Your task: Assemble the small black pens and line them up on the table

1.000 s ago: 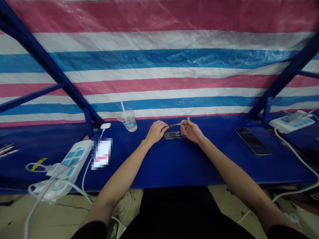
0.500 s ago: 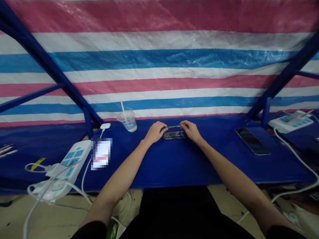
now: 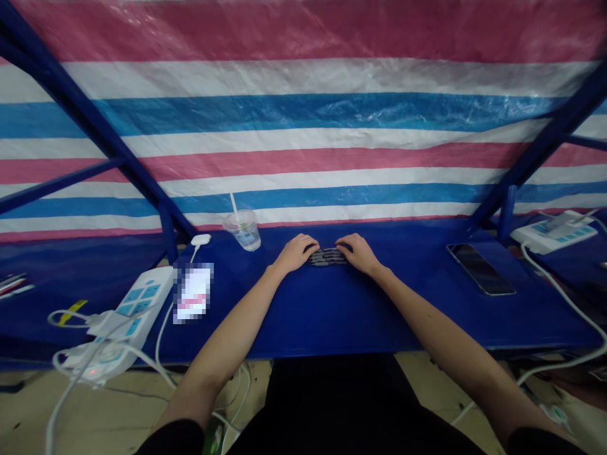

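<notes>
Several dark pens (image 3: 327,257) lie side by side in a tight row on the blue table (image 3: 327,309), pointing left to right. At their left ends is my left hand (image 3: 298,251), its fingers curled and thumb bent in against the pens. My right hand (image 3: 358,253) is closed over the right ends in the same way and covers part of them. The pen tips under the fingers are hidden. Both hands rest low at the tabletop.
A clear plastic cup (image 3: 245,230) with a straw stands behind my left hand. A lit, blurred-out phone (image 3: 193,294) and a white power strip (image 3: 128,322) with cables lie left. To the right are a dark phone (image 3: 480,269) and another power strip (image 3: 552,234). Blue metal bars slant up both sides.
The pen held between both hands behind the row has come down against the other pens. My right hand has shifted left and slightly toward me; my left hand has barely moved.
</notes>
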The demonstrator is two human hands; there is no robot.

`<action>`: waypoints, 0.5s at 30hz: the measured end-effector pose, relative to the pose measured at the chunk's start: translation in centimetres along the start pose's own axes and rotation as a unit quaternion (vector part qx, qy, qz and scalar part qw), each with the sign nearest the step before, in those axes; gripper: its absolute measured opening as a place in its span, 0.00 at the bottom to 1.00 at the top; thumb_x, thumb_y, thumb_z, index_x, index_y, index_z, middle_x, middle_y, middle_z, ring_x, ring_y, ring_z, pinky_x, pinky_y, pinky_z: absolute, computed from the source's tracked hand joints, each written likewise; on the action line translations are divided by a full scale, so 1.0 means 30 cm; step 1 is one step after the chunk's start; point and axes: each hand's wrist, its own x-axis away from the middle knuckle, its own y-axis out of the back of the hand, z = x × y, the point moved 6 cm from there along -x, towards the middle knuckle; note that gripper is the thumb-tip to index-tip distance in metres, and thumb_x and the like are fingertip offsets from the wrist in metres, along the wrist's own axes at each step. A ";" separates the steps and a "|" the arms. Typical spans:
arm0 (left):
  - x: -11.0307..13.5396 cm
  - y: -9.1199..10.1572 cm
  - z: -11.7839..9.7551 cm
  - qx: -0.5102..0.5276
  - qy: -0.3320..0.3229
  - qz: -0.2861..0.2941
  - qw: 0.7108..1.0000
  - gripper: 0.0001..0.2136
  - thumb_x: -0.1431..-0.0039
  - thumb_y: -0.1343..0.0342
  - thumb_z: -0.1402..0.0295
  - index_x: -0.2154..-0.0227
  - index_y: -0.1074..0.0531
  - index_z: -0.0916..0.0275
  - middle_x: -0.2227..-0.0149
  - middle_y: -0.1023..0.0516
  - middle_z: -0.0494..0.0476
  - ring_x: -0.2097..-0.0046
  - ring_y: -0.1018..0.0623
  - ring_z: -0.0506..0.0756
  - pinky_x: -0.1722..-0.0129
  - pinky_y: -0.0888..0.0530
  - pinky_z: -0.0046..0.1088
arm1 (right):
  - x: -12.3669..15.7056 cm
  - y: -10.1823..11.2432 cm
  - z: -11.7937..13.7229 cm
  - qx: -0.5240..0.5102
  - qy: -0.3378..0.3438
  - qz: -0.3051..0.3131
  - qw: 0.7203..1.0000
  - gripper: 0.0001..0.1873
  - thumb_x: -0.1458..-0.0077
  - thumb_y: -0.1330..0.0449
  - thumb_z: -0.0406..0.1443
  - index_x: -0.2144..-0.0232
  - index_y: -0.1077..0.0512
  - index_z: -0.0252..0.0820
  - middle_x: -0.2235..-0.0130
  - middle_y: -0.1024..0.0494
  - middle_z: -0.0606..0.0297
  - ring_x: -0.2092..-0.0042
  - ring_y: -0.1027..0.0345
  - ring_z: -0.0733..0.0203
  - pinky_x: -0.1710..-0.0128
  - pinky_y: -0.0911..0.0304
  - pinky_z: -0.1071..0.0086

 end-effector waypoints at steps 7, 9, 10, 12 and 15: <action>-0.001 -0.029 -0.029 0.001 -0.030 0.026 0.999 0.12 0.27 0.48 0.62 0.55 0.20 0.58 0.54 0.19 0.57 0.50 0.23 0.58 0.48 0.26 0.39 | 0.020 -0.003 0.090 0.024 0.093 0.047 0.994 0.09 0.39 0.33 0.42 0.60 0.22 0.45 0.52 0.21 0.57 0.49 0.35 0.50 0.46 0.41 0.54; -0.001 -0.032 -0.041 0.004 -0.035 0.029 0.999 0.12 0.27 0.49 0.63 0.53 0.20 0.57 0.53 0.19 0.57 0.50 0.23 0.58 0.48 0.26 0.39 | 0.027 -0.009 0.110 0.028 0.111 0.065 0.991 0.10 0.41 0.31 0.43 0.61 0.22 0.45 0.51 0.22 0.57 0.48 0.36 0.49 0.45 0.42 0.53; -0.001 -0.032 -0.046 0.005 -0.036 0.031 0.999 0.12 0.27 0.49 0.63 0.53 0.20 0.57 0.53 0.19 0.58 0.49 0.23 0.58 0.48 0.26 0.40 | 0.030 -0.012 0.118 0.029 0.118 0.072 0.990 0.09 0.41 0.31 0.43 0.63 0.22 0.45 0.50 0.22 0.57 0.47 0.36 0.49 0.45 0.42 0.53; -0.001 -0.032 -0.053 0.003 -0.037 0.034 0.999 0.13 0.26 0.49 0.63 0.52 0.20 0.56 0.53 0.19 0.58 0.49 0.24 0.58 0.47 0.25 0.40 | 0.034 -0.021 0.127 0.029 0.123 0.084 0.988 0.08 0.42 0.29 0.42 0.64 0.22 0.45 0.49 0.23 0.58 0.46 0.37 0.49 0.45 0.42 0.52; -0.001 -0.031 -0.059 -0.006 -0.039 0.038 0.998 0.13 0.26 0.49 0.63 0.52 0.20 0.56 0.52 0.20 0.58 0.49 0.24 0.58 0.48 0.25 0.40 | 0.036 -0.032 0.131 0.027 0.125 0.091 0.988 0.08 0.43 0.29 0.40 0.65 0.22 0.45 0.49 0.23 0.58 0.46 0.37 0.49 0.45 0.42 0.52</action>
